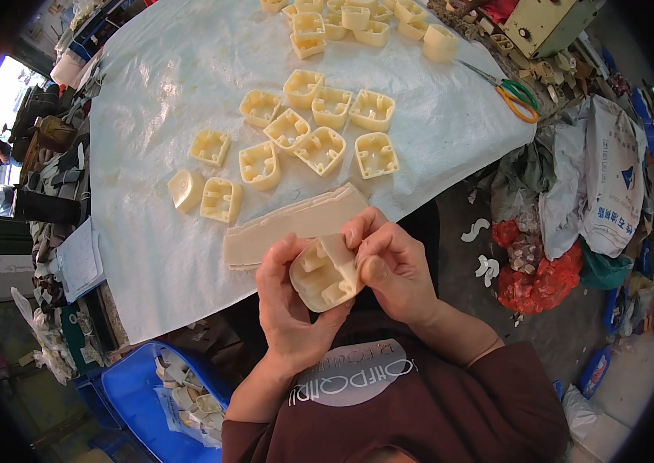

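Note:
Close to my body, a cream, hollow plastic cap (313, 292) is held tilted, its open side with inner posts toward me. My left hand (284, 316) wraps round its left side and underside, thumb below. The fingers and thumb of my right hand (400, 270) pinch the cap's right edge. Just beyond my hands lies a flat beige strip (288, 224) with a ragged far edge. Several similar cream caps (259, 164) rest farther off, mostly open side up; one rounded cap (186, 190) sits at the left of this group.
A white sheet (149, 270) covers the table. More cream caps (373, 32) cluster at the far edge. Scissors (516, 100) with orange and green handles lie at the far right. A blue bin (130, 393) of pieces stands lower left; red bags (543, 282) sit on the right floor.

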`<action>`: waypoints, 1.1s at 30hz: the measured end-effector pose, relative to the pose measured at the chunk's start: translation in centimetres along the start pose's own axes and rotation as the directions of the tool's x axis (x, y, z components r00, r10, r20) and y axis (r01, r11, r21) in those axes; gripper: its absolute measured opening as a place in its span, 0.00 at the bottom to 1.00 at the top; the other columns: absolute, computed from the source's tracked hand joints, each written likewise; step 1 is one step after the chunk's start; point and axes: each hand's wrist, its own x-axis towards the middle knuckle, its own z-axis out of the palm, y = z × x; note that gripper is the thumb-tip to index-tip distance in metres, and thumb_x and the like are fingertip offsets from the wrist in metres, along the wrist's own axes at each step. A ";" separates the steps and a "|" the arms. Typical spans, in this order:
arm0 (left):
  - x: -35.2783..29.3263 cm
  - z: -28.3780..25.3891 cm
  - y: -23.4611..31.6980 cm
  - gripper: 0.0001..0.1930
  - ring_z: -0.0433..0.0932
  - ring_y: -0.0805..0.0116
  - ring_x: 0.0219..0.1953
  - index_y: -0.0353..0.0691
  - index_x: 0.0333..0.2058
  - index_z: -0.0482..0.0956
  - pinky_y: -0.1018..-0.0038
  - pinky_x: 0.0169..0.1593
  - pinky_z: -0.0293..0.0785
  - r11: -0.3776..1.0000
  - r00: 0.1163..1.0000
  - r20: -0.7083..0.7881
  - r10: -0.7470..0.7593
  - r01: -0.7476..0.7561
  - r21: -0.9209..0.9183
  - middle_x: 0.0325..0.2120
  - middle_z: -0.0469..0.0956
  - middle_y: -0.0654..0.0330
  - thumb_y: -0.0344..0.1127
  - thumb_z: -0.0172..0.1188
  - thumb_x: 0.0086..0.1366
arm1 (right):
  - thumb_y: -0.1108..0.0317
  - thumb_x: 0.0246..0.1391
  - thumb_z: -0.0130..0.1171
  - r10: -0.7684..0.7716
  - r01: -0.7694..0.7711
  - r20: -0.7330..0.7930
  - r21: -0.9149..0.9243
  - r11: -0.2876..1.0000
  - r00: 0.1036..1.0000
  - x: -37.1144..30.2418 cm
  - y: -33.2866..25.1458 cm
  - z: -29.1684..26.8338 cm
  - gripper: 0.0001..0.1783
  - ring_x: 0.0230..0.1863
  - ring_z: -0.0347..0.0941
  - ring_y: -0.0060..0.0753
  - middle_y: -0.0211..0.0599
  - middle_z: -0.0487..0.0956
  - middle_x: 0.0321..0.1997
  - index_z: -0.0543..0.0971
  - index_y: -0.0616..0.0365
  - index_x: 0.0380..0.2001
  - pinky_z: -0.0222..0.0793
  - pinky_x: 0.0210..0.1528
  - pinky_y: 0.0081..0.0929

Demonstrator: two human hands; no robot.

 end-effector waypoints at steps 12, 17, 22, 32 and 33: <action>1.6 -0.9 -0.3 0.31 0.68 0.53 0.53 0.35 0.49 0.65 0.60 0.55 0.67 0.894 0.924 0.223 0.310 -0.363 0.263 0.49 0.65 0.48 0.21 0.67 0.45 | 0.70 0.41 0.70 0.000 -0.003 0.118 0.026 1.000 0.993 0.4 0.2 -0.8 0.21 0.44 0.61 0.22 0.33 0.63 0.42 0.68 0.56 0.35 0.61 0.48 0.22; 1.4 -1.1 -0.7 0.29 0.69 0.49 0.53 0.35 0.44 0.68 0.61 0.54 0.67 0.961 0.954 0.231 0.192 -0.230 0.150 0.49 0.67 0.43 0.18 0.68 0.41 | 0.69 0.30 0.75 0.418 -0.448 0.166 0.236 0.862 0.893 1.9 -1.2 -0.9 0.35 0.47 0.66 0.26 0.36 0.67 0.49 0.67 0.59 0.44 0.66 0.47 0.23; 1.3 -0.2 -0.4 0.25 0.67 0.49 0.55 0.37 0.43 0.68 0.60 0.55 0.66 0.959 0.948 0.294 0.124 -0.038 -0.280 0.52 0.66 0.43 0.19 0.67 0.45 | 0.74 0.31 0.72 0.453 -0.473 0.176 0.092 0.876 0.874 1.0 0.9 -2.6 0.29 0.44 0.68 0.22 0.30 0.71 0.44 0.70 0.55 0.40 0.65 0.47 0.22; 1.8 -1.0 -2.2 0.33 0.71 0.53 0.51 0.42 0.46 0.66 0.58 0.51 0.72 0.973 0.964 0.240 0.119 -0.066 -0.220 0.50 0.68 0.45 0.29 0.74 0.41 | 0.61 0.35 0.74 0.412 -0.430 0.154 0.119 0.895 0.898 1.3 -0.7 -1.5 0.34 0.48 0.66 0.22 0.33 0.70 0.48 0.68 0.58 0.45 0.67 0.49 0.25; 1.8 -0.9 -2.4 0.34 0.71 0.53 0.51 0.42 0.47 0.66 0.58 0.51 0.72 0.973 0.960 0.243 0.139 -0.086 -0.216 0.50 0.68 0.45 0.29 0.74 0.41 | 0.59 0.37 0.73 0.418 -0.424 0.163 0.004 0.906 0.894 1.4 -0.6 -1.7 0.34 0.47 0.66 0.22 0.34 0.70 0.50 0.68 0.59 0.45 0.67 0.49 0.25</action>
